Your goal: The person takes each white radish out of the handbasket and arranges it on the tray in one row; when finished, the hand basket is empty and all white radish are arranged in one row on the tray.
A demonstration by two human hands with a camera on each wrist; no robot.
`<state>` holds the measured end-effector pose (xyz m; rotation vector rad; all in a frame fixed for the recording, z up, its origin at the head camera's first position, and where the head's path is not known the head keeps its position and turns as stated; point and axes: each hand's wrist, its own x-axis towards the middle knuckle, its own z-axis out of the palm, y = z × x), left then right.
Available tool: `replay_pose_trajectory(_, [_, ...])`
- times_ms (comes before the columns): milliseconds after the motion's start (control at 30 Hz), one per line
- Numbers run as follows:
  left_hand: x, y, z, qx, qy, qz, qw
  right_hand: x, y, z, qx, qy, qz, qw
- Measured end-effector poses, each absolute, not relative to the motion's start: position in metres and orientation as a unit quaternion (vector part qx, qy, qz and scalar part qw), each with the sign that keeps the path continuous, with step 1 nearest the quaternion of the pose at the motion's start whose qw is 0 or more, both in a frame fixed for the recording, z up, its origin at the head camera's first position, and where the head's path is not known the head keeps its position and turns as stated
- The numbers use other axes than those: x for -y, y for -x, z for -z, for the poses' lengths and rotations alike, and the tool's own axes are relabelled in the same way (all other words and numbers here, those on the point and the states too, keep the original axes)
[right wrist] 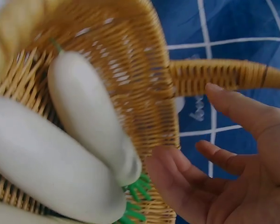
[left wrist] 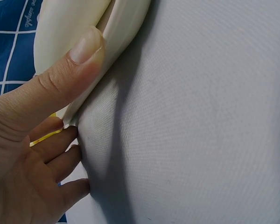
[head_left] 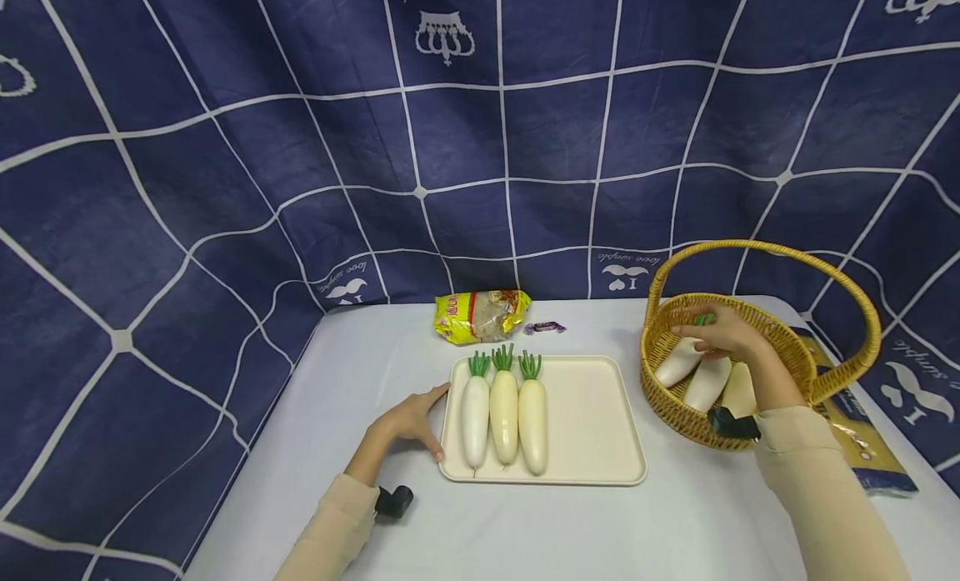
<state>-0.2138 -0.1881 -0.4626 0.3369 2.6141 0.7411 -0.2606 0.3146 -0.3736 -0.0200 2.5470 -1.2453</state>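
A cream tray (head_left: 588, 414) holds three white radishes (head_left: 504, 418) with green tops, side by side on its left part. My left hand (head_left: 411, 417) rests at the tray's left edge, fingers spread; in the left wrist view the thumb (left wrist: 86, 49) lies against the rim. Over the wicker basket (head_left: 671, 414) on the right is my right hand (head_left: 723, 333), holding nothing. Its fingers are apart and slightly bent, close to the green tops in the right wrist view. Inside the basket lie a slim white radish (right wrist: 86, 107), a thicker one (right wrist: 46, 158) and a pale one (head_left: 740, 391), partly hidden.
A tall handle (head_left: 765, 246) arches over the basket. Behind the tray lie a yellow food packet (head_left: 483, 316) and a small purple-wrapped sweet (head_left: 545, 327). A gold and blue flat package (head_left: 855, 423) lies partly under the basket. Blue checked cloth (head_left: 450, 147) hangs behind the white table.
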Motion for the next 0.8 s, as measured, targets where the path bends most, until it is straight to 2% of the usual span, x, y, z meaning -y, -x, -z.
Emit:
replay_pose_trajectory(433, [0.188, 0.214, 0.462, -0.935, -0.123, -0.266, 0.199, -0.330, 0.288, 0.383, -0.914, -0.059, 0.359, 0.181])
replay_pose_trajectory(800, [0.189, 0.214, 0.462, -0.934, -0.124, -0.267, 0.200, -0.335, 0.305, 0.401, -0.920, -0.068, 0.340, 0.181])
